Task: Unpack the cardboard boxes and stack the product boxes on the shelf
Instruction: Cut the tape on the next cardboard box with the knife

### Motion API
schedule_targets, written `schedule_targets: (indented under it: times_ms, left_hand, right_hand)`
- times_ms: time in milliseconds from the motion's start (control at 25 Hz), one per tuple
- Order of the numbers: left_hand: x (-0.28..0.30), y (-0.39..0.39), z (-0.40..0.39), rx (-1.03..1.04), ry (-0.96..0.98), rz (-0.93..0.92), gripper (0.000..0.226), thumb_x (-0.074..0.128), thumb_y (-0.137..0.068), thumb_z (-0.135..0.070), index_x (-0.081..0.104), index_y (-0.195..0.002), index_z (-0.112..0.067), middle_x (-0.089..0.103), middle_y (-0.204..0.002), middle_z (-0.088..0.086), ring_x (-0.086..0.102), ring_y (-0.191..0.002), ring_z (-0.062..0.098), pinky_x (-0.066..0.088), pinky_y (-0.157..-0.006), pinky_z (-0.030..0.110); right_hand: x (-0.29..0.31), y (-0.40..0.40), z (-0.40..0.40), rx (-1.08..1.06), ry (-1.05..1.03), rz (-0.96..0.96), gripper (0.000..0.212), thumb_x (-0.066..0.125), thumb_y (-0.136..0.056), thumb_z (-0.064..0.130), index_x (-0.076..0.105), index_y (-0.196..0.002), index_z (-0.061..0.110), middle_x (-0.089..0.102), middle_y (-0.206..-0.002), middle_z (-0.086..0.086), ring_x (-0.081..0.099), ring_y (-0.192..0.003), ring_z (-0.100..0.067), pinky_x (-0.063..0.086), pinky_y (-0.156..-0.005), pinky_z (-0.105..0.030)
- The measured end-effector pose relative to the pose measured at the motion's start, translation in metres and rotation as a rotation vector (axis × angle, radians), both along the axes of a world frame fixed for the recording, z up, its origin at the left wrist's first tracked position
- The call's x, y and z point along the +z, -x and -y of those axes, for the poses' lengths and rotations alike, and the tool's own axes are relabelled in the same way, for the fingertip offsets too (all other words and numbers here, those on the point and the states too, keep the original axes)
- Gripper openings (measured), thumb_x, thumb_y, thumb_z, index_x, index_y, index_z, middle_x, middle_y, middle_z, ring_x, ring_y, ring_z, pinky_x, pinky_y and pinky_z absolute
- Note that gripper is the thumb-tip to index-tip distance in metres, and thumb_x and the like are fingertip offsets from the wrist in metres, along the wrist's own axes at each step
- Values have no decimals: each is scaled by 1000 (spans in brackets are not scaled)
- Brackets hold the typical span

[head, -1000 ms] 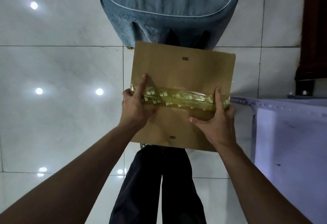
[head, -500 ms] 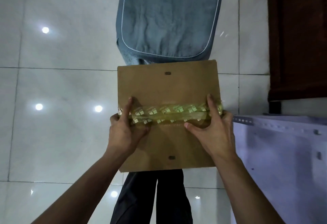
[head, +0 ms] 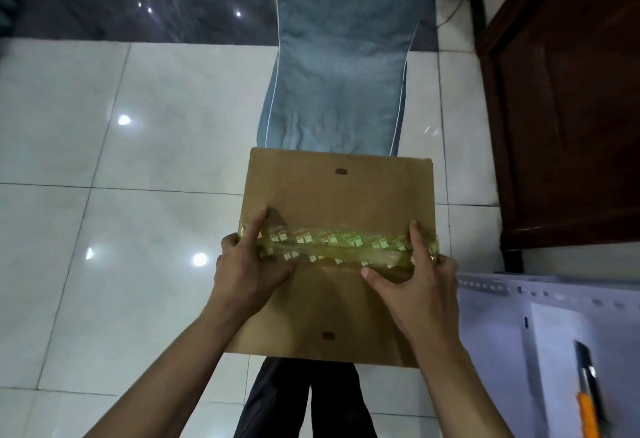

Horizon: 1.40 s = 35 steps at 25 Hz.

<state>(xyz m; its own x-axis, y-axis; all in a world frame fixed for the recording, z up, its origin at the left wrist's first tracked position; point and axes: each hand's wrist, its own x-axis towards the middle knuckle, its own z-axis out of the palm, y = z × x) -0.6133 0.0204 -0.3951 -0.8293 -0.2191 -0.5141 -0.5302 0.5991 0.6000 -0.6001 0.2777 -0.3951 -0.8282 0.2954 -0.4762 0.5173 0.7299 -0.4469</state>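
Note:
I hold a closed brown cardboard box [head: 346, 191] in front of me, above my legs. A band of yellowish printed tape [head: 341, 243] runs across its top seam. My left hand [head: 247, 269] grips the box's left edge at the tape, with the index finger lying over the top and the thumb on the lid. My right hand [head: 417, 290] grips the right edge the same way, thumb pointing inward along the tape. Nothing of the box's contents shows.
A pale metal shelf [head: 491, 326] stands at my lower right, with an orange-and-black utility knife [head: 588, 399] lying on it. A blue cushioned chair [head: 339, 74] is straight ahead beyond the box. Dark wooden furniture [head: 568, 108] fills the right. White glossy floor tiles [head: 121, 212] lie to the left.
The box has come away from the blue chair and sits level in my hands. The view has lifted, and the shelf and knife now show. Both hands keep their hold.

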Motion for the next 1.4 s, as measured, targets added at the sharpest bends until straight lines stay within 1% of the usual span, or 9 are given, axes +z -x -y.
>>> schedule_targets:
  times_ms: [120, 240, 320, 480, 600, 680, 840, 1000, 1400]
  left_hand:
    - [30, 12, -3, -14, 20, -23, 103, 89, -66, -37, 28, -146, -58, 44, -131, 15, 55, -117, 37, 47, -105, 49]
    - [53, 24, -5, -15, 32, -58, 102, 89, -68, -31, 28, -145, -59, 45, -129, 15, 56, -114, 38, 48, -104, 50]
    - [66, 32, -6, -7, 28, -72, 100, 87, -67, -32, 28, -142, -61, 45, -129, 15, 55, -114, 39, 48, -104, 52]
    - [85, 59, -5, 6, 25, -117, 95, 79, -59, -45, 30, -139, -62, 47, -128, 15, 53, -116, 39, 48, -102, 54]
    - [90, 89, -1, -1, 27, -131, 96, 85, -65, -38, 31, -142, -59, 47, -130, 15, 54, -116, 37, 48, -102, 53]
    - [88, 112, 3, -14, 26, -143, 96, 86, -66, -36, 32, -143, -57, 48, -130, 16, 54, -116, 37, 48, -102, 53]
    - [83, 156, 13, -27, 19, -139, 97, 83, -60, -45, 33, -142, -57, 47, -132, 16, 54, -118, 38, 48, -102, 55]
    - [77, 200, 26, -39, 2, -117, 94, 87, -65, -38, 34, -141, -57, 47, -133, 16, 52, -122, 36, 46, -105, 52]
    - [59, 299, 42, -68, -32, -107, 89, 72, -58, -49, 36, -140, -55, 44, -137, 15, 50, -120, 39, 44, -106, 55]
  right_hand:
    - [32, 12, -1, 3, -20, -18, 114, 75, -67, 75, 9, -156, 52, 34, -133, -12, 49, -120, -36, 50, -96, -44]
    - [56, 26, -1, 2, -19, -39, 113, 75, -68, 75, 9, -157, 51, 34, -133, -13, 50, -119, -38, 50, -99, -47]
    - [68, 36, -1, -7, -19, -53, 113, 75, -68, 75, 9, -156, 52, 33, -133, -13, 49, -119, -39, 49, -100, -50]
    - [87, 64, 1, -5, -22, -67, 113, 73, -68, 77, 7, -156, 52, 33, -138, -14, 48, -123, -39, 47, -103, -51]
    - [92, 91, 4, -31, -16, -88, 111, 73, -68, 77, 8, -155, 53, 34, -138, -13, 48, -123, -39, 45, -104, -52]
    - [93, 111, 8, -43, -20, -87, 111, 73, -67, 77, 10, -155, 53, 34, -139, -13, 49, -124, -39, 45, -105, -52]
    - [92, 150, 20, -73, -37, -103, 110, 76, -67, 74, 17, -156, 47, 35, -140, -14, 49, -123, -39, 44, -105, -50]
    - [89, 193, 35, -90, -48, -114, 108, 78, -67, 71, 21, -155, 47, 38, -138, -15, 51, -121, -42, 44, -105, -53]
    - [62, 290, 51, -137, -45, -108, 110, 78, -66, 73, 14, -153, 55, 37, -138, -15, 50, -122, -43, 42, -108, -53]
